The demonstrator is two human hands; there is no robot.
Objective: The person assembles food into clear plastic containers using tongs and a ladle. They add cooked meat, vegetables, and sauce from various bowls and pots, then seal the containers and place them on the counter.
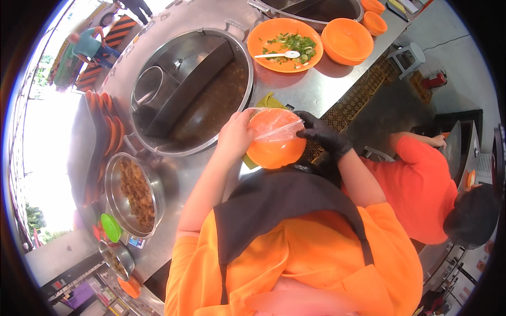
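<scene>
In front of my apron is an orange bowl point(276, 155), with a clear plastic bag point(275, 131) spread across its upper part. My bare left hand point(235, 131) is closed on the left side of the bag, at the bowl's rim. On the opposite side my right hand point(322, 135), in a black glove, pinches the bag's other edge. Whether the bag lines the bowl or only lies over it, I cannot tell. A yellow-green cloth point(269, 101) lies on the steel counter just beyond the bowl, partly hidden by it.
A large divided pot point(232, 100) of brown broth stands to the left. Beyond are an orange plate point(258, 37) of chopped greens with a white spoon, and stacked orange bowls point(348, 39). A steel basin point(112, 181) holds brown food. At right, a person in red point(414, 189) works close by.
</scene>
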